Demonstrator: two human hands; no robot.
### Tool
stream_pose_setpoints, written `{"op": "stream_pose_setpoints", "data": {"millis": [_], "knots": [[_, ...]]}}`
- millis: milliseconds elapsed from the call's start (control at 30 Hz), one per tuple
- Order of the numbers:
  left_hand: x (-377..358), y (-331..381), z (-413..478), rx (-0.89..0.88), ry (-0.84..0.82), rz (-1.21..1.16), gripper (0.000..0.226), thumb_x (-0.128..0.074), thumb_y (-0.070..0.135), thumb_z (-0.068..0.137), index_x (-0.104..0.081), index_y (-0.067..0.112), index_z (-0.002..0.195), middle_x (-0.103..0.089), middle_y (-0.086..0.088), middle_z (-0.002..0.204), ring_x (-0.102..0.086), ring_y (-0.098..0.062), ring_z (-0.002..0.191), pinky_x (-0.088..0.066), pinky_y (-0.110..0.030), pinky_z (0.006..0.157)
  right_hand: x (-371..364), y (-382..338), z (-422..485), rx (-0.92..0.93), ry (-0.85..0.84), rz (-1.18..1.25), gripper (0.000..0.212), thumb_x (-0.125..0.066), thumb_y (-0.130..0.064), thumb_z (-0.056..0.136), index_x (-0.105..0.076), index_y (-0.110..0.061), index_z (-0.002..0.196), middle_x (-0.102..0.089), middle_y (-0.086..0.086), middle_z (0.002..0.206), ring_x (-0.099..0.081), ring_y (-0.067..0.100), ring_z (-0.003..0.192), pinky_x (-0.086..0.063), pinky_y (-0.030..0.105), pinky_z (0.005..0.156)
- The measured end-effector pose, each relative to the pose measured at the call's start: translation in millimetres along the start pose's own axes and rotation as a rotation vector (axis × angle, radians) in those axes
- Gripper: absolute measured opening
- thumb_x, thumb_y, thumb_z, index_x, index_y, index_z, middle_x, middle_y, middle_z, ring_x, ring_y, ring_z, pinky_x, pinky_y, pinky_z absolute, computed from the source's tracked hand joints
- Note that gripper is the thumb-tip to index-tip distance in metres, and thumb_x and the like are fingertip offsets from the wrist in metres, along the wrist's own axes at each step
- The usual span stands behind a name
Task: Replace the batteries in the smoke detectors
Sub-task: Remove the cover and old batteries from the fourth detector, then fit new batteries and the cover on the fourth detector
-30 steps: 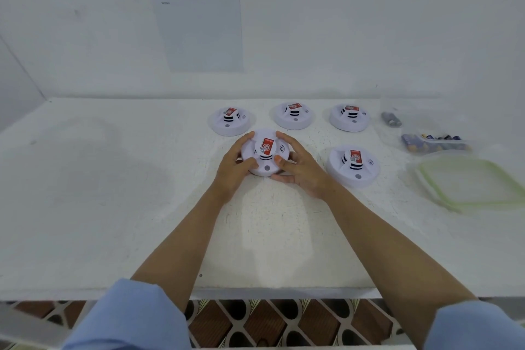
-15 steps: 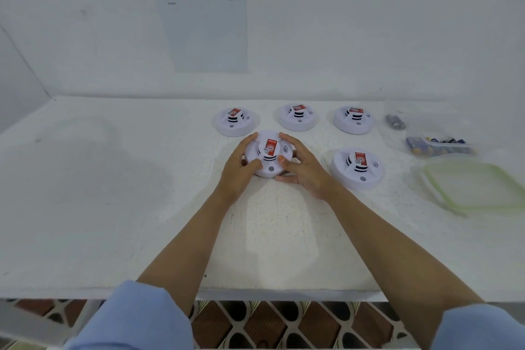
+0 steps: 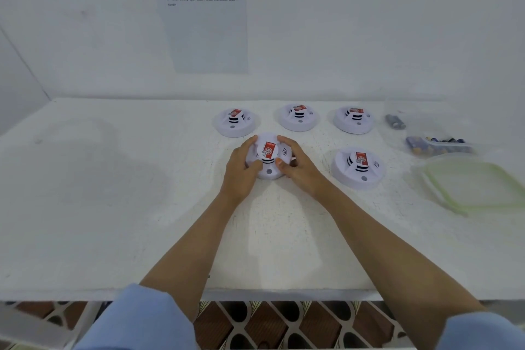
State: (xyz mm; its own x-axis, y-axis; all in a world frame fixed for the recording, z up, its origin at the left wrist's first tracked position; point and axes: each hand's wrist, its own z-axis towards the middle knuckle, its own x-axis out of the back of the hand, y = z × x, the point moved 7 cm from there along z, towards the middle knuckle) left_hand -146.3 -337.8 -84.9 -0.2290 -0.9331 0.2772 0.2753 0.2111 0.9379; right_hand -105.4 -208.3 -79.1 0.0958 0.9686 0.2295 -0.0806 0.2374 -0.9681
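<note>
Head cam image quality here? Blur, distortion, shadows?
Head view: wide-angle stretch toward the corners; soft light, faint shadow on the table left; wall sheet text barely legible; left hand, right hand and the gripped smoke detector sharp enough; green-rimmed lid at right blurred.

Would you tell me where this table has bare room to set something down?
The widest bare patch is the left half of the table, left of the left hand gripping the held detector and of the back-left detector. Another runs along the front edge. The right is crowded with the near-right detector, batteries and green-rimmed lid.
</note>
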Motion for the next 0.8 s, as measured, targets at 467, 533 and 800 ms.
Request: {"op": "stream_pose_setpoints", "data": {"millis": [467, 533, 800], "knots": [[-1, 1, 2, 0.125, -0.007, -0.051, 0.045, -0.045, 0.008, 0.094, -0.039, 0.015, 0.138, -0.042, -0.004, 0.14, -0.041, -0.017, 0.126, -0.032, -0.023, 0.098, 6, 12, 16, -0.168, -0.039, -0.305, 0.049, -0.05, -0.026, 0.094, -0.033, -0.023, 0.14, -0.03, 0.005, 0.147, -0.025, 0.026, 0.137, -0.022, 0.046, 0.115], [7, 1, 7, 0.162, 0.031, -0.135, 0.044, -0.045, 0.006, 0.094, -0.04, 0.014, 0.137, -0.043, -0.002, 0.138, -0.04, -0.012, 0.123, -0.031, -0.023, 0.098, 10, 6, 24, -0.16, -0.036, -0.285, 0.049, -0.051, -0.028, 0.093, -0.034, -0.027, 0.139, -0.028, 0.003, 0.148, -0.021, 0.026, 0.138, -0.02, 0.046, 0.115], [67, -5, 81, 0.185, 0.202, -0.082, 0.059, -0.065, 0.006, 0.083, -0.04, 0.015, 0.137, -0.044, -0.004, 0.136, -0.042, -0.012, 0.119, -0.033, -0.023, 0.093, 2, -34, 105, -0.081, -0.09, -0.224, 0.057, -0.061, -0.026, 0.088, -0.035, -0.026, 0.138, -0.034, 0.006, 0.144, -0.033, 0.021, 0.132, -0.031, 0.032, 0.106]]}}
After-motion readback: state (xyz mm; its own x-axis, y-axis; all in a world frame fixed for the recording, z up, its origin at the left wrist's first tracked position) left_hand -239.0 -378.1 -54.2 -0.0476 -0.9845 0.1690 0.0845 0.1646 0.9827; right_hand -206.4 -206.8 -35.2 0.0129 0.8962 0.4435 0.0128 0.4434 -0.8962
